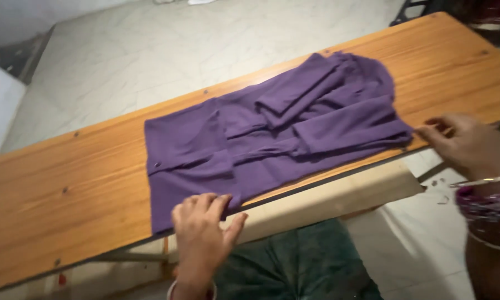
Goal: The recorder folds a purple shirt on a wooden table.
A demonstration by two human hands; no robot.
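A purple long-sleeved garment lies partly folded across a long wooden table, its sleeves laid over the body. My left hand rests at the table's near edge, fingertips on the garment's lower hem. My right hand touches the garment's right end near the collar, fingers pinching the cloth edge. Bangles sit on my right wrist.
The table runs diagonally from lower left to upper right over a pale tiled floor. A light wooden bench sits under the near edge. My green-clad lap is below. Dark objects stand at the top right corner.
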